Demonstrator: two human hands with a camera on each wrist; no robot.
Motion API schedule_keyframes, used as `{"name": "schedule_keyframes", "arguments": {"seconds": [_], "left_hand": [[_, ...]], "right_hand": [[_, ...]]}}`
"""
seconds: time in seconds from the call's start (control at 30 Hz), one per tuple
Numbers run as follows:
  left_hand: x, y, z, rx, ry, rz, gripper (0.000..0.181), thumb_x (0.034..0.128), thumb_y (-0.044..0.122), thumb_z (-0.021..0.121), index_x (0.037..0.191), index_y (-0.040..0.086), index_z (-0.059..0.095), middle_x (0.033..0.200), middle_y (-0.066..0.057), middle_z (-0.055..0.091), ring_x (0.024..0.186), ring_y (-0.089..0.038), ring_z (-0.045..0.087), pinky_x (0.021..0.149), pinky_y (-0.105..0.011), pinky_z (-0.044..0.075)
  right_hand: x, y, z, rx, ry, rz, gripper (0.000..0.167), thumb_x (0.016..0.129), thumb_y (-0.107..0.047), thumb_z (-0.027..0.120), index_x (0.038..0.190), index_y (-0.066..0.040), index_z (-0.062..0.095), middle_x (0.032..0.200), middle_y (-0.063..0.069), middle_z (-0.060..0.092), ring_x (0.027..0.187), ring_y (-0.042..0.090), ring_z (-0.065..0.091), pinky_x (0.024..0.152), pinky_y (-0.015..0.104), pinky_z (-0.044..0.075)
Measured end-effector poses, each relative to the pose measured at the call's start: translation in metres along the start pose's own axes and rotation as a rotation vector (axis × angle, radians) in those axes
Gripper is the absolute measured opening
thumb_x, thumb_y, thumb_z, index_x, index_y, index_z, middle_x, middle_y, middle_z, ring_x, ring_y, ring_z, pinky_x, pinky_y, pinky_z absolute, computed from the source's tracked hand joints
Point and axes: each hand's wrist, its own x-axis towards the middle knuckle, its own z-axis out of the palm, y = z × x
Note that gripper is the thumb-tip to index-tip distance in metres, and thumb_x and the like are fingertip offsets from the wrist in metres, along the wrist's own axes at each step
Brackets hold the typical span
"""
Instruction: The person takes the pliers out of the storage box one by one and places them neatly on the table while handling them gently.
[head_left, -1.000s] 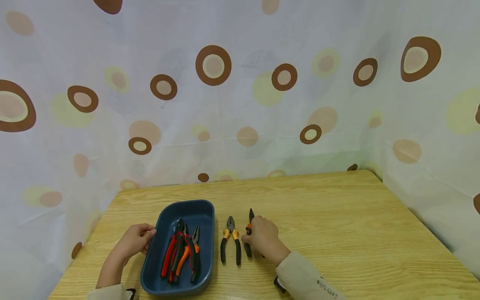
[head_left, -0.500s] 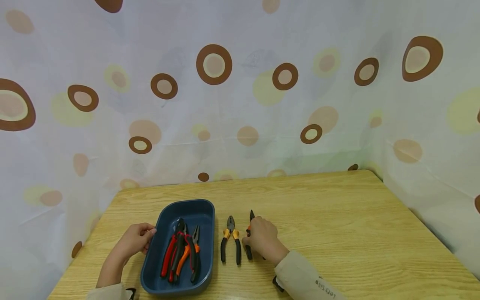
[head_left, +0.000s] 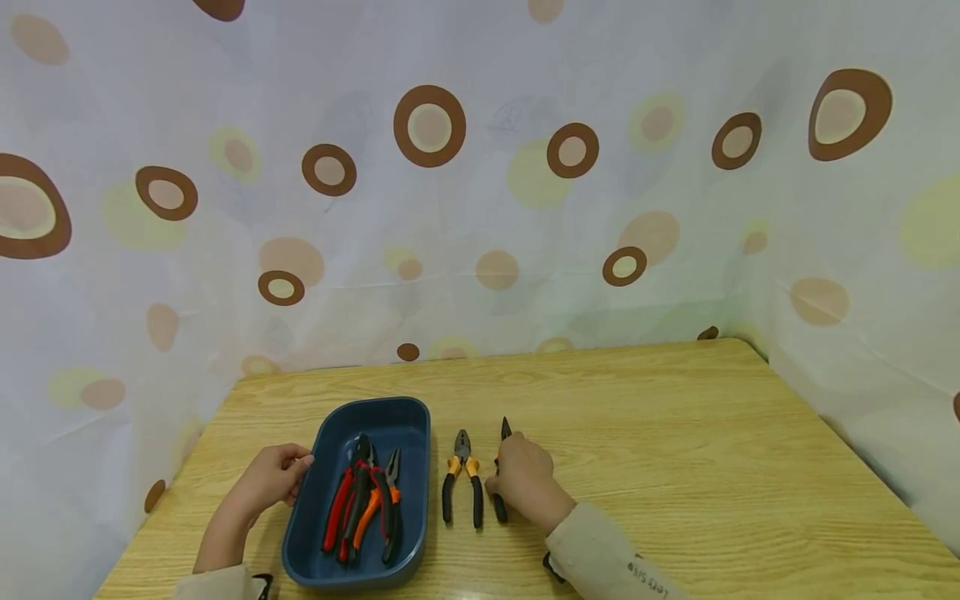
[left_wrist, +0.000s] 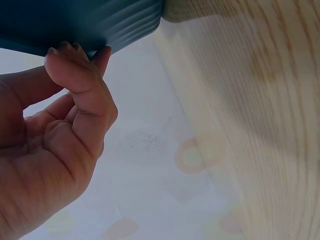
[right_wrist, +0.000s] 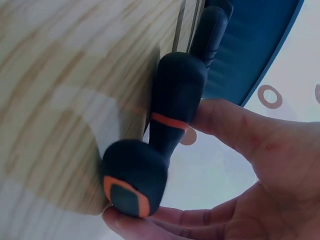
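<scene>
My left hand pinches the left rim of a dark blue plastic tray between thumb and fingers; the left wrist view shows the fingertips at the tray's edge. On the table right of the tray, my right hand grips pliers with black and orange handles, thumb on one handle and fingers at the other. Their dark pointed jaws stick out beyond the hand in the head view; the middle is hidden. Between tray and right hand lie combination pliers with yellow and black handles, spread apart.
Inside the tray lie red-and-black handled pliers and long-nose pliers with orange and black handles, overlapping. The wooden table reaches back to a patterned curtain, which also hangs along both sides.
The second handle of the pliers in my right hand, whose end showed below the hand earlier, is now hidden. My right hand has shifted very slightly; the left hand and tray stay put.
</scene>
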Motion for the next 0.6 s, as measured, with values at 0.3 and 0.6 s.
{"name": "schedule_keyframes", "arguments": {"seconds": [0.3, 0.6], "left_hand": [[0.0009, -0.001, -0.0004, 0.0, 0.005, -0.002, 0.027, 0.1, 0.004, 0.046, 0.115, -0.018, 0.054, 0.065, -0.006, 0.049, 0.056, -0.018, 0.051, 0.052, -0.033, 0.052], [0.0016, -0.0008, -0.0004, 0.002, 0.009, 0.008, 0.027, 0.1001, 0.004, 0.046, 0.114, -0.018, 0.054, 0.065, -0.006, 0.049, 0.056, -0.018, 0.051, 0.052, -0.033, 0.051]], "right_hand": [[-0.0009, -0.0034, -0.0011, -0.063, -0.017, 0.016, 0.04, 0.073, -0.027, 0.085, 0.078, -0.004, 0.052, 0.067, 0.004, 0.046, 0.054, 0.016, 0.051, 0.048, 0.031, 0.046], [-0.0008, -0.0058, -0.0051, -0.086, -0.053, 0.024, 0.039, 0.074, -0.031, 0.084, 0.077, -0.005, 0.056, 0.074, 0.005, 0.052, 0.058, 0.014, 0.052, 0.051, 0.031, 0.05]]}}
